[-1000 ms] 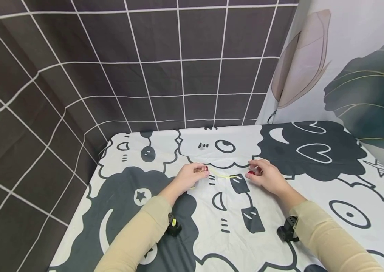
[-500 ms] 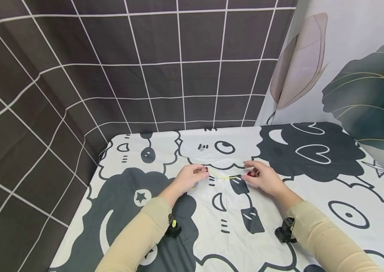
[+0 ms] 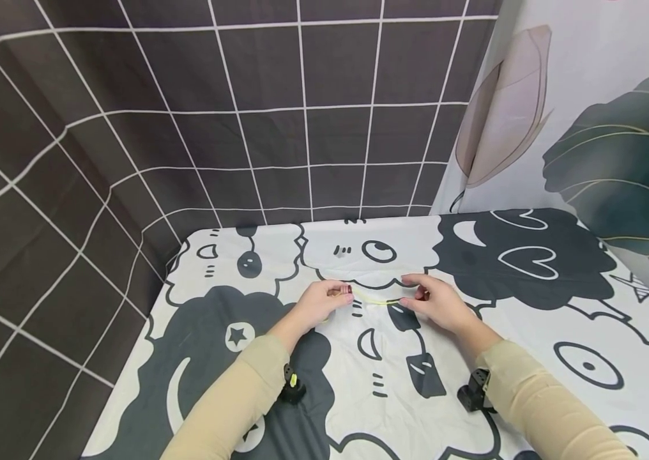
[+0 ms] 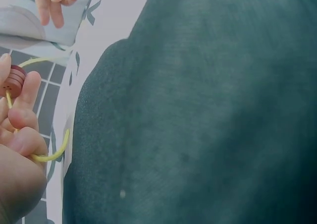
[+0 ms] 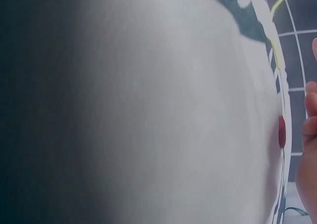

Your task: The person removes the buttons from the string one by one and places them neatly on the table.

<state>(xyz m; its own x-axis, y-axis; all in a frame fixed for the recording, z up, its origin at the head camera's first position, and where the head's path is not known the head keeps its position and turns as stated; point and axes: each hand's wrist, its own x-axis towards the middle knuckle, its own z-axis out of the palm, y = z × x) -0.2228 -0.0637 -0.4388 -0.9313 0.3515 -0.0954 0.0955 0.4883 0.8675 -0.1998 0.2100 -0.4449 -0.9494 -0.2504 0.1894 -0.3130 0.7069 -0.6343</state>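
Note:
In the head view my left hand pinches a ridged red bead between thumb and fingers. A yellow cord passes through the bead; one part loops out below the hand in the left wrist view. The other part of the cord stretches right toward my right hand. That hand is held over the cloth, thumb and index finger apart, their tips close to the cord's right end. Under it a second red piece lies on the cloth, mostly hidden by the fingers in the head view.
A white and dark-grey cartoon-print cloth covers the table. Behind and to the left hangs a dark curtain with a white grid. A leaf-print curtain hangs on the right.
My right hand has moved a little left toward the cord's end, and its fingers now cover more of the red piece on the cloth. The left hand stays nearly still.

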